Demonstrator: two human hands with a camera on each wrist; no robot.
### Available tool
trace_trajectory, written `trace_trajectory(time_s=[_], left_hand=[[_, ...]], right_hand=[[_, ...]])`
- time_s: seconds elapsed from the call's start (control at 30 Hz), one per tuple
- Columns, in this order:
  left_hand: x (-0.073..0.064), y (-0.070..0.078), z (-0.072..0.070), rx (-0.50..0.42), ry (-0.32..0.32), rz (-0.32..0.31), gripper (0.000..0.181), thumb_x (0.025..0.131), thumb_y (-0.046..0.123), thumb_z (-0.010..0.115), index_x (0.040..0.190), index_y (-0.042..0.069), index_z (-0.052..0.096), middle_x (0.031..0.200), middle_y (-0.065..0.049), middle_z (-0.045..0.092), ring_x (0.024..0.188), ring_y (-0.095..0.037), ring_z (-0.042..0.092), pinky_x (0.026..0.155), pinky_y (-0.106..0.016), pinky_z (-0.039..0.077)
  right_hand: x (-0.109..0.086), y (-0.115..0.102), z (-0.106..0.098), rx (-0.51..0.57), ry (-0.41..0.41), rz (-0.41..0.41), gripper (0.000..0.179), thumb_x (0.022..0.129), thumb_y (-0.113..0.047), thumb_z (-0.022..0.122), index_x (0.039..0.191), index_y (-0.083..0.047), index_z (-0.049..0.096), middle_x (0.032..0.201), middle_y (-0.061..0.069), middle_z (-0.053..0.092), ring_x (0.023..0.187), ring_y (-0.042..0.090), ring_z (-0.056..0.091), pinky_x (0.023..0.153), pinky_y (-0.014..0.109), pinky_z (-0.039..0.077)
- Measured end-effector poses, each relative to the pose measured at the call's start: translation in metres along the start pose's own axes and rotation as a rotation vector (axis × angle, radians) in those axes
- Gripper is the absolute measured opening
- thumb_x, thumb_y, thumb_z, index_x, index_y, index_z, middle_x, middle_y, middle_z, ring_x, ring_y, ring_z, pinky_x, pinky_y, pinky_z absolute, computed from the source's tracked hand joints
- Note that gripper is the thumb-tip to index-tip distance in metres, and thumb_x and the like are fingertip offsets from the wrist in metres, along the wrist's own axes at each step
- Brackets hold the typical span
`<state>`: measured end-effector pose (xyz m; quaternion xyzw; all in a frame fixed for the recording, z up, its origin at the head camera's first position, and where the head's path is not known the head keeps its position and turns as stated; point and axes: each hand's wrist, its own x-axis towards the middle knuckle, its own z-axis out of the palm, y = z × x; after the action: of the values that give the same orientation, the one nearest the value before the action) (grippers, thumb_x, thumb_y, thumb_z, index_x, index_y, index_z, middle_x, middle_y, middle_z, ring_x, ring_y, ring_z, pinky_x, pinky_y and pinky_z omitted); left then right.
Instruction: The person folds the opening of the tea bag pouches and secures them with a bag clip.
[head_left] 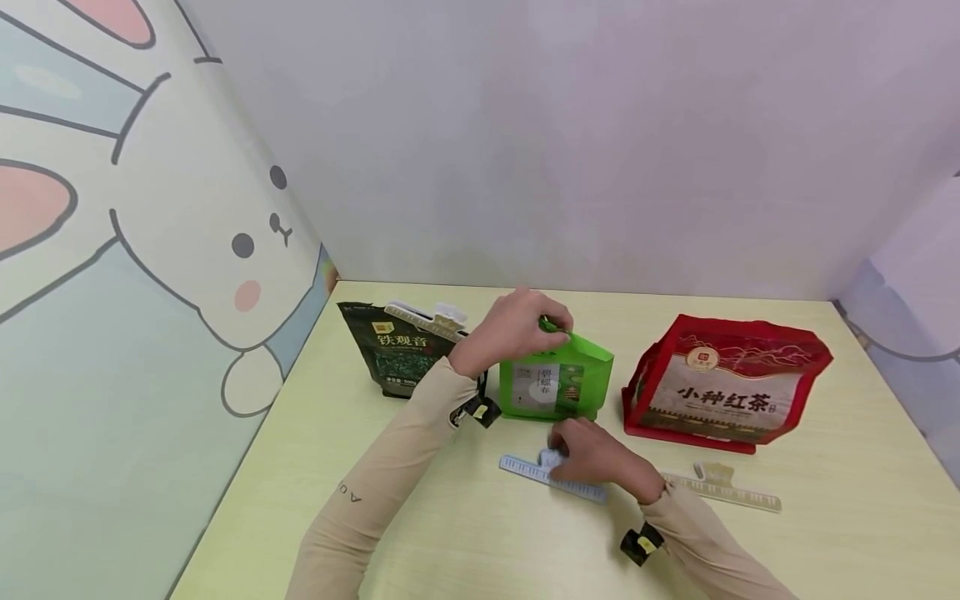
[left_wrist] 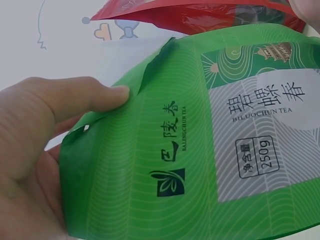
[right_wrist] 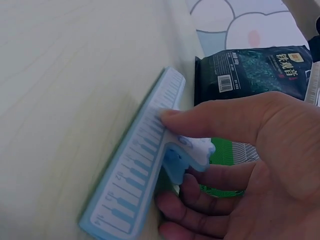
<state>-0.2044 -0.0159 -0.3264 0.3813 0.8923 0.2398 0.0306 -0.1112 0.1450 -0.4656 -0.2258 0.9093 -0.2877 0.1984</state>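
Observation:
My left hand [head_left: 516,327] pinches the folded top edge of a green tea bag [head_left: 592,379], which stands upright on the table. In the left wrist view the thumb lies along the fold of the green bag [left_wrist: 150,150], with the other fingers behind it. Just in front of the bag, my right hand [head_left: 592,454] holds a light blue piano-key sealing clip [head_left: 519,466]. The right wrist view shows the thumb on the clip's strip [right_wrist: 135,170] and curled fingers by its handle; their exact contact is partly hidden.
A black tea bag [head_left: 401,358] with a whitish sealing clip [head_left: 420,319] across its top stands at the left. To the right stands a red tea bag [head_left: 720,387], and a beige sealing clip [head_left: 738,497] lies before it. A wall [head_left: 570,167] rises behind the table.

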Motion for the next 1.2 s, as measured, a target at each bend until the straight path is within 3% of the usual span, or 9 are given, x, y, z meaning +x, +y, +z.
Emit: trace_trajectory(time_s=[0.13,0.4,0.57,0.9,1.2], left_hand=[[0.0,0.0,0.0,-0.005,0.001,0.003,0.008,0.089,0.023,0.065,0.092,0.023,0.073,0.093,0.011,0.067,0.081,-0.002,0.057,0.067,-0.023,0.045],[0.0,0.0,0.0,-0.006,0.0,0.005,0.007,0.089,0.023,0.066,0.091,0.023,0.073,0.093,0.011,0.067,0.082,-0.002,0.058,0.067,-0.023,0.045],[0.0,0.0,0.0,-0.006,-0.001,-0.005,0.008,0.089,0.023,0.065,0.092,0.023,0.073,0.092,0.011,0.067,0.081,-0.002,0.057,0.068,-0.023,0.045],[-0.001,-0.001,0.0,-0.022,0.008,0.005,0.008,0.089,0.022,0.066,0.091,0.022,0.073,0.092,0.011,0.067,0.08,-0.002,0.057,0.067,-0.023,0.045],[-0.001,-0.001,0.001,-0.017,0.009,0.019,0.007,0.089,0.022,0.066,0.091,0.023,0.073,0.093,0.011,0.068,0.08,-0.002,0.057,0.065,-0.023,0.044]], right_hand=[[0.0,0.0,0.0,0.018,-0.005,0.005,0.016,0.072,-0.013,0.075,0.08,-0.011,0.061,0.064,-0.002,0.041,0.062,0.013,0.039,0.058,0.031,0.031],[-0.002,-0.002,-0.001,0.042,-0.007,0.019,0.019,0.076,-0.015,0.075,0.091,-0.007,0.066,0.074,-0.003,0.052,0.07,0.014,0.044,0.063,0.032,0.037],[-0.001,0.0,-0.004,0.076,-0.042,-0.024,0.011,0.082,-0.017,0.073,0.087,-0.009,0.067,0.066,-0.003,0.05,0.064,0.013,0.044,0.058,0.03,0.035],[-0.005,-0.004,-0.01,0.067,-0.076,-0.076,0.011,0.082,-0.016,0.073,0.078,-0.014,0.063,0.062,-0.005,0.037,0.059,0.011,0.036,0.056,0.027,0.029],[-0.01,-0.01,-0.013,0.033,-0.02,-0.134,0.013,0.079,-0.011,0.075,0.076,-0.013,0.063,0.061,-0.005,0.036,0.058,0.008,0.033,0.055,0.025,0.027]])
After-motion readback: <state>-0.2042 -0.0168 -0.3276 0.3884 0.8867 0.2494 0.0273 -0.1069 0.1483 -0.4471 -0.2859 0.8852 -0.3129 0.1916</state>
